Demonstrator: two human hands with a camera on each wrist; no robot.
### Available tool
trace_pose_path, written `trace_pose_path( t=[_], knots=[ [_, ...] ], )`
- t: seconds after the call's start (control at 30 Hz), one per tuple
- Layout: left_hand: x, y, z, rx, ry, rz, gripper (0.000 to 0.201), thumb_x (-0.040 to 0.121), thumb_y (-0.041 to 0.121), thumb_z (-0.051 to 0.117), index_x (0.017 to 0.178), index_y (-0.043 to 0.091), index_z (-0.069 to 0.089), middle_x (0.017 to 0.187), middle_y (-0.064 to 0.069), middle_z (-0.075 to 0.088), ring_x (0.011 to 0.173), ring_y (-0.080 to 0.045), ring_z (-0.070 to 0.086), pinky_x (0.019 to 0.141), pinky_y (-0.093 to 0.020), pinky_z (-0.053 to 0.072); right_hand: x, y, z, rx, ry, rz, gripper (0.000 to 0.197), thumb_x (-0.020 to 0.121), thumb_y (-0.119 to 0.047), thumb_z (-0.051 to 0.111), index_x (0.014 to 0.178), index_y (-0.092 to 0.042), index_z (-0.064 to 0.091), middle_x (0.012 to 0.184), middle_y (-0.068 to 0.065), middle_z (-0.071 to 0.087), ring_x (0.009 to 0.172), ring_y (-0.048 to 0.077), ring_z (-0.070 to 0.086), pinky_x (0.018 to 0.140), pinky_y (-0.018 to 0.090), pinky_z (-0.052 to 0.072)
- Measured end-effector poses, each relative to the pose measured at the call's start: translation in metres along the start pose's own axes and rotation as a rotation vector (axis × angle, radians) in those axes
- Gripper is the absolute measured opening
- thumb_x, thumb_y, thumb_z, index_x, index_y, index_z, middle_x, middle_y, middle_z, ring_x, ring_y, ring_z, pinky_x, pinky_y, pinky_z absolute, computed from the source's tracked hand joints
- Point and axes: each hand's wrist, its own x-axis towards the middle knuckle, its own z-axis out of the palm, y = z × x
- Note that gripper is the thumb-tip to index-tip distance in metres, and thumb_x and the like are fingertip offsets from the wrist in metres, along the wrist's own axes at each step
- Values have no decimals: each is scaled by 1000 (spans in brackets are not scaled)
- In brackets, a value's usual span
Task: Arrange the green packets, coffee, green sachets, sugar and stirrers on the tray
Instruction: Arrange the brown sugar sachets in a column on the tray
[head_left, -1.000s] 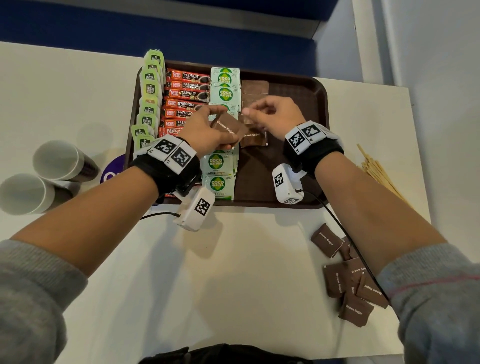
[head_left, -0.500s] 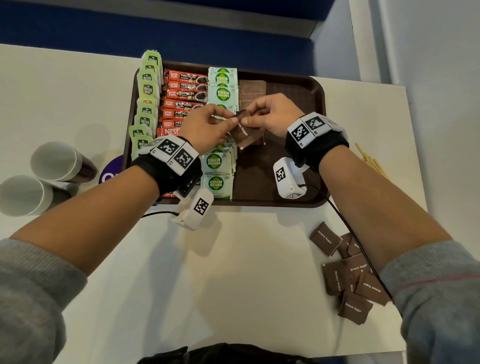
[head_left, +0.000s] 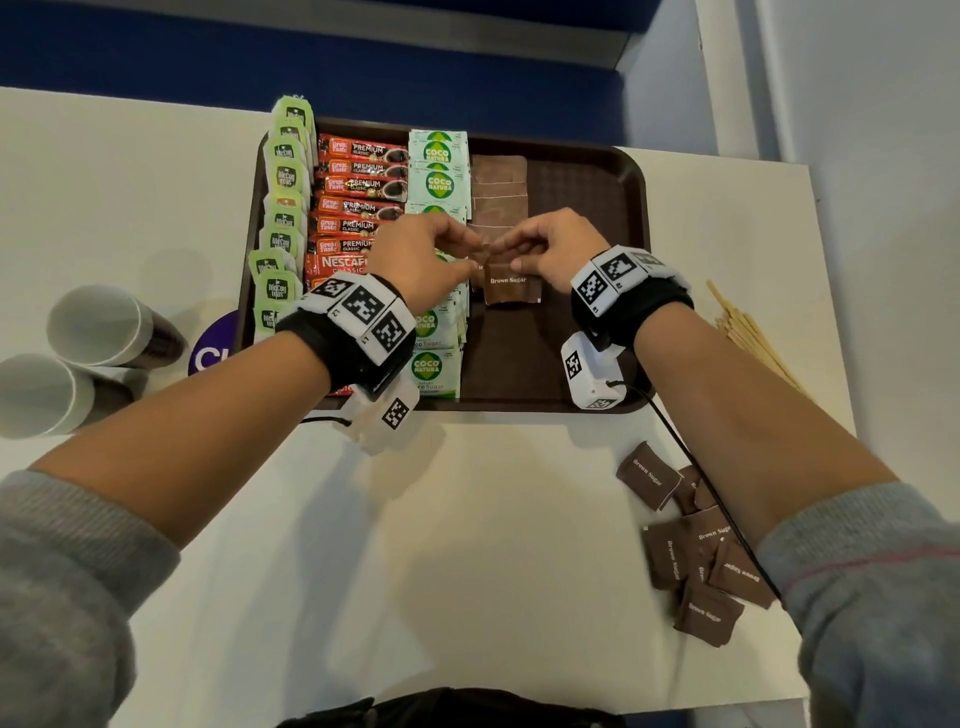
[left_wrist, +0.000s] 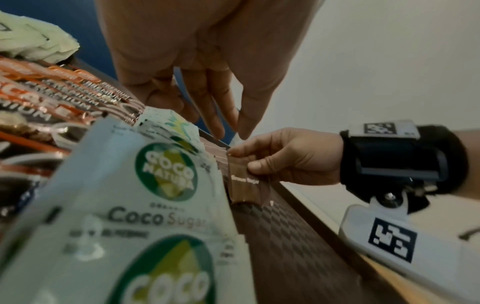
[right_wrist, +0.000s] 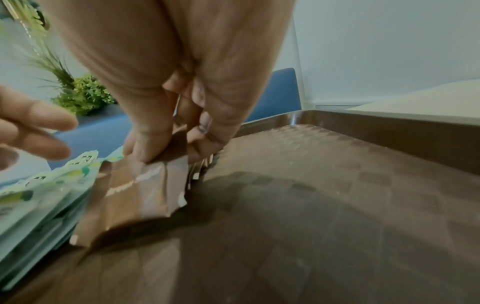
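The right hand (head_left: 558, 249) pinches a brown sugar packet (head_left: 511, 287) at the tray's (head_left: 631, 218) centre, with the left hand (head_left: 415, 254) at 9 o'clock, its fingers loose and holding nothing.

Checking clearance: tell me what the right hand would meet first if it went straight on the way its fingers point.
Probably the left hand: the right hand, pinching a brown sugar packet, points toward it, fingertips nearly meeting.

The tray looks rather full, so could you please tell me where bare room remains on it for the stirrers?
On the tray, the right strip between the brown sugar column and the right rim is bare, as is the floor nearer than the held brown sugar packet. The left is crowded: green packets, coffee and green sachets lie edge to edge.
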Motion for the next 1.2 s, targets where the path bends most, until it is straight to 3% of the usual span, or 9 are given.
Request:
trace_pose_path(
  t=[0.13,0.3,0.4,0.5,0.7,0.87,1.03,1.2],
  knots=[
    [-5,1,2,307,-63,79,25,83,35,67,108,36,67,114,0,63,114,-23,46,97,-37,41,3,-1,11,-1,74,17,31,79,2,68,103,-16,70,90,3,68,83,9,60,83,20,51],
    [-17,11,10,711,-224,258,37,89,46,54,124,35,59,132,2,51,120,-29,34,97,-43,30,3,0,14,18,136,20,25,77,1,71,98,-11,69,73,-9,58,67,4,56,68,7,46],
    [-23,12,18,843,-272,306,50,88,48,53,137,42,42,141,5,40,124,-30,29,97,-45,27,2,4,16,46,196,13,24,75,-1,74,96,-10,67,80,-3,59,64,1,53,62,5,45],
    [-26,12,24,959,-330,337,65,88,50,53,146,35,29,151,7,27,134,-31,22,102,-49,25,3,6,17,32,259,-23,28,72,-3,77,96,-11,67,89,-2,58,64,-1,50,67,9,45],
    [-29,13,27,1043,-377,300,76,88,55,51,150,26,19,156,4,19,143,-31,8,111,-59,11,2,12,13,-6,263,71,34,69,-16,82,98,-15,65,94,-2,58,74,6,53,73,16,47],
    [-30,13,26,1037,-389,280,75,87,56,51,150,25,22,157,4,17,145,-31,5,111,-60,8,-2,18,14,29,210,170,36,73,-12,78,104,-19,61,81,-5,64,72,4,58,59,8,41],
    [-27,11,25,1043,-419,266,76,89,58,48,151,26,16,159,5,11,146,-31,-2,112,-62,3,-2,20,17,98,223,200,34,73,-11,78,97,-23,58,83,2,72,77,12,67,76,24,53],
    [-26,8,24,1031,-404,277,76,88,58,48,151,27,18,159,5,13,147,-31,-4,112,-62,1,-4,19,20,149,219,216,33,74,-8,78,95,-20,55,79,5,70,65,12,66,65,21,56]
  ],
)
